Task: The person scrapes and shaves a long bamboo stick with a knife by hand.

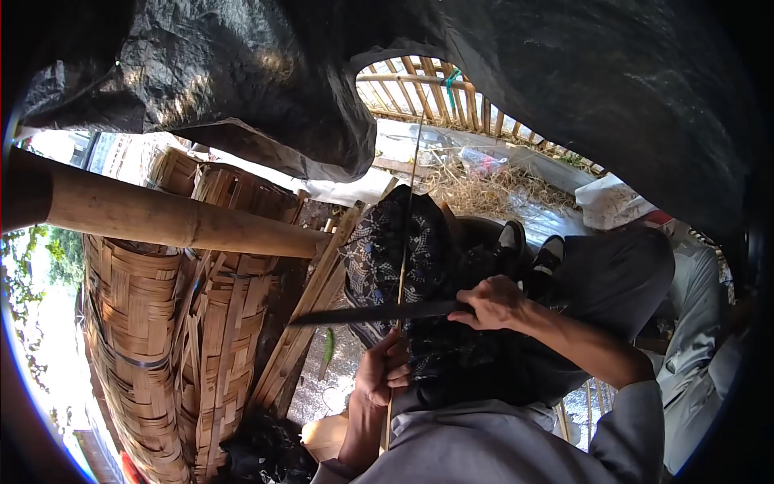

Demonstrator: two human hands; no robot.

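Note:
My left hand [382, 371] is closed round a long thin bamboo strip [416, 165], which runs from my lap up toward the fence. In my right hand [493, 303] is the handle of a long dark-bladed knife [372, 314]. Its blade lies level across the strip, just above my left fingers; whether the edge cuts into it I cannot tell. Beneath both, a dark patterned cloth [387, 254] covers my leg.
Tall woven bamboo baskets [133, 323] stand at the left, under a thick bamboo pole [177, 214]. Split bamboo pieces [300, 310] lean beside them. Black sheeting [580, 89] hangs overhead. Another person's grey trouser leg [689, 298] is at the right. Behind is a bamboo fence [431, 93].

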